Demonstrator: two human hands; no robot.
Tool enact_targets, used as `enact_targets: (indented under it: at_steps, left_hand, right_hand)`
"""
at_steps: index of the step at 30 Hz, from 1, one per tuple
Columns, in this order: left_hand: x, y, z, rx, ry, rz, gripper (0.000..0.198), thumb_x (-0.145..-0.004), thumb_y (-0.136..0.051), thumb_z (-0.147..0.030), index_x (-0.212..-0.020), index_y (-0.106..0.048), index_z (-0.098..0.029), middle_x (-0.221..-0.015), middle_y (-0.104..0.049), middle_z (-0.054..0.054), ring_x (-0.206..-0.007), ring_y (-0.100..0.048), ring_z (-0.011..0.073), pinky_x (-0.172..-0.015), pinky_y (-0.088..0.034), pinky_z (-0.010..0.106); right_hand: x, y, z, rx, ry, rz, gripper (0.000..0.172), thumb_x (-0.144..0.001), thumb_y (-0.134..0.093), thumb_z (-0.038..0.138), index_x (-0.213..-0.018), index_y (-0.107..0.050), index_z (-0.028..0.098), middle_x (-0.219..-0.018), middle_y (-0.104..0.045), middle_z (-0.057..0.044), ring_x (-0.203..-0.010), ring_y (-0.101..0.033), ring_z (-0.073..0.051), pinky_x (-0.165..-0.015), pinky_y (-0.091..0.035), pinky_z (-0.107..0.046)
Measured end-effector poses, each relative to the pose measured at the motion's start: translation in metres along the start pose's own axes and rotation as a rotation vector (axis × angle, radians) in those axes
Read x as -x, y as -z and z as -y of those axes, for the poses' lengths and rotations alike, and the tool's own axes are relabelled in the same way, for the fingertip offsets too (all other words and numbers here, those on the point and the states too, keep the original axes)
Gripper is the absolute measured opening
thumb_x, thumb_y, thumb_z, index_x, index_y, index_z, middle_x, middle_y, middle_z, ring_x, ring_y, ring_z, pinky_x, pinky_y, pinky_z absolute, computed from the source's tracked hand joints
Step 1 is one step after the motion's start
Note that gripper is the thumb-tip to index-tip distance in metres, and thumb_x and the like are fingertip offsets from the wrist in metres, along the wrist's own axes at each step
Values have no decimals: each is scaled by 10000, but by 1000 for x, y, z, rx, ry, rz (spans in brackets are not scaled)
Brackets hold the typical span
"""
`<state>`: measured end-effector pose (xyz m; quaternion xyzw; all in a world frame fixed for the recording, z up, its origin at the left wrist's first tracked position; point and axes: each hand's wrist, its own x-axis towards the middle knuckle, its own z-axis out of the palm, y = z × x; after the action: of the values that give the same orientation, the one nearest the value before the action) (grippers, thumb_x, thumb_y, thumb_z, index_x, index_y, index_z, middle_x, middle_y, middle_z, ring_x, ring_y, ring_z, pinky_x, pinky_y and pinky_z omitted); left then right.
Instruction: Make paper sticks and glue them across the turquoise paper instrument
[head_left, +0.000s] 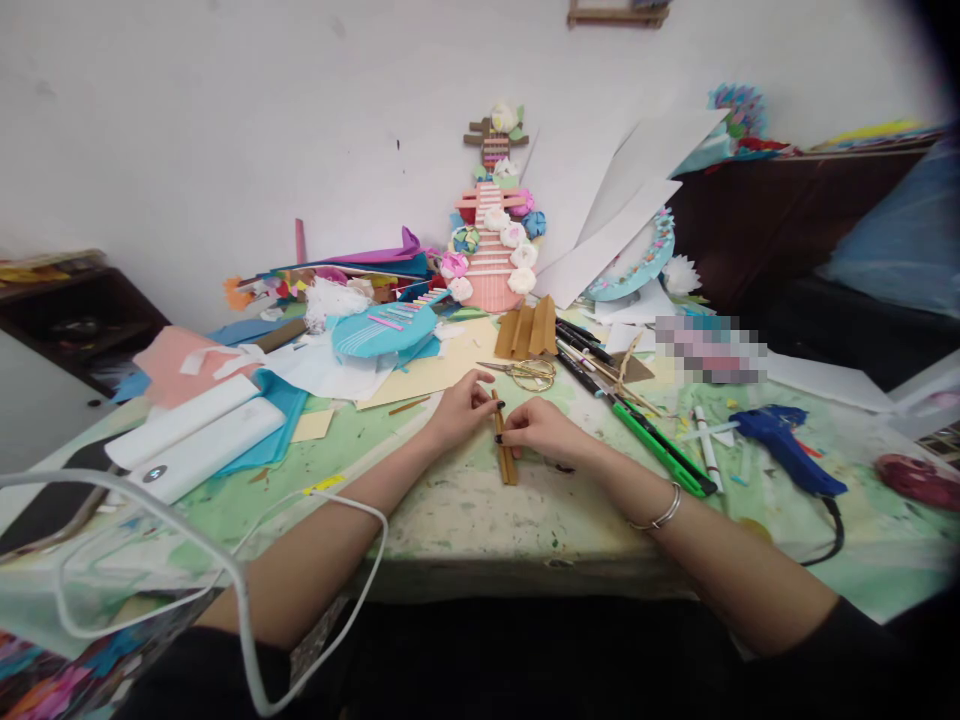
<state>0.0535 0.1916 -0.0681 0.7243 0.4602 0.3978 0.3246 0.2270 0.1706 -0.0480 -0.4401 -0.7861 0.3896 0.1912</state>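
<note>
A narrow folded strip of brown card stands out from between my hands, lengthwise towards me over the table. My left hand pinches its far end between thumb and finger. Lower down, my right hand has its fingertips closed on the strip's middle. Just beyond my hands lie gold-handled scissors. Behind them is a wider piece of pleated brown card. A thin brown offcut rests left of my left hand.
Pens and a green cutter lie to the right, beside a blue glue gun. A white cable loops over my left forearm. Left are a white device and a blue paper guitar. A flower-covered guitar leans on the wall.
</note>
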Motion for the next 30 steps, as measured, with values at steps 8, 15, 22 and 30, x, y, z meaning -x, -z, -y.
enact_targets:
  at_steps: [8, 15, 22, 30]
  left_hand:
    - [8, 10, -15, -385, -366, 44, 191, -745, -651, -255, -928, -626, -204, -1021, -594, 66, -996, -494, 209, -885, -377, 367]
    - [7, 11, -19, -374, -353, 469, 78, -773, -616, -218, -775, -692, -200, -748, -666, 23, -820, -543, 169, -784, -385, 291]
    - [7, 16, -22, -168, -14, 469, 63, -637, -684, -195, -677, -688, -147, -611, -651, 9, -567, -548, 121, -550, -395, 224]
    - [4, 15, -16, -118, 73, 402, 90, -610, -679, -204, -656, -677, -126, -601, -646, 13, -564, -538, 116, -547, -399, 219]
  right_hand:
    - [5, 27, -4, -53, 20, 254, 160, -667, -559, 224, -523, -536, 158, -454, -422, 56, -443, -333, -73, -472, -241, -235]
    - [5, 35, 3, 240, 164, 352, 74, -651, -549, 172, -610, -608, 156, -516, -472, 54, -523, -390, -92, -529, -273, -225]
    - [10, 28, -1, 430, 284, 91, 84, -679, -561, 137, -649, -637, 157, -582, -580, 7, -535, -455, -100, -519, -271, -223]
    - [13, 24, -1, 498, 227, 7, 108, -725, -588, 148, -719, -695, 164, -675, -672, -33, -590, -534, -120, -548, -305, -224]
